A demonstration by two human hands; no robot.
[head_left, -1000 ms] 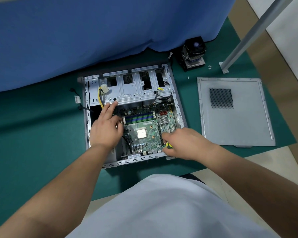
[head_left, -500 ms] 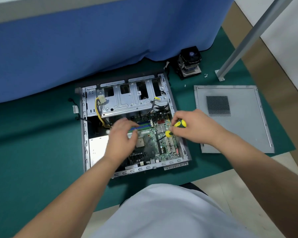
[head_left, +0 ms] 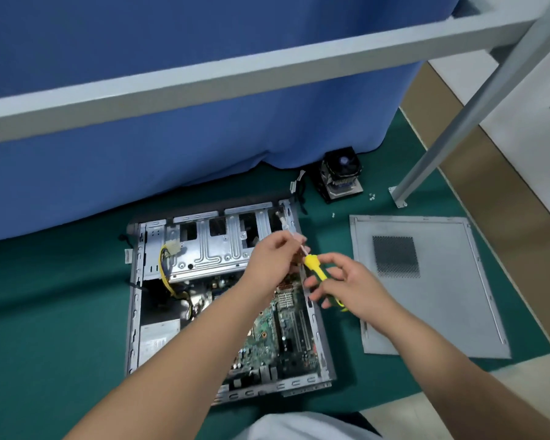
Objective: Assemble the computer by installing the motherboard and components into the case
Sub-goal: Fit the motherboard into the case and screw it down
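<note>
Green motherboard [head_left: 277,331] lying flat inside the open desktop case [head_left: 134,312], partly hidden under the left forearm; case resting on its side on the green mat [head_left: 54,312]. By judgement stiff but fragile: thin board, crowded with slots and small parts, best taken by bare edges or corners, never by the slots or heatsink, and not flexed. Case itself sheet steel, likely heavy and rigid, with thin folded edges worth watching.

Above the case's far right corner, both hands working a yellow-handled screwdriver [head_left: 318,269]. Left hand [head_left: 275,258] raised, fingertips pinched together on the thin shaft near its tip — whether a screw sits there, cannot tell, too blurred. Right hand [head_left: 346,285] loosely around the handle, fingers partly spread and curled, thumb side against the yellow grip.

Likely step in hand: readying the driver for a mounting screw — a guess only.

Further out: drive cage [head_left: 210,249] at the far end of the case, a yellow cable bundle [head_left: 165,274] down its left side. Grey side panel [head_left: 426,287] flat on the mat to the right, well apart. CPU cooler [head_left: 342,174] standing near the blue curtain [head_left: 172,122], a few small screws [head_left: 371,195] scattered just beside it. Grey metal frame leg [head_left: 458,122] slanting down to the mat.
</note>
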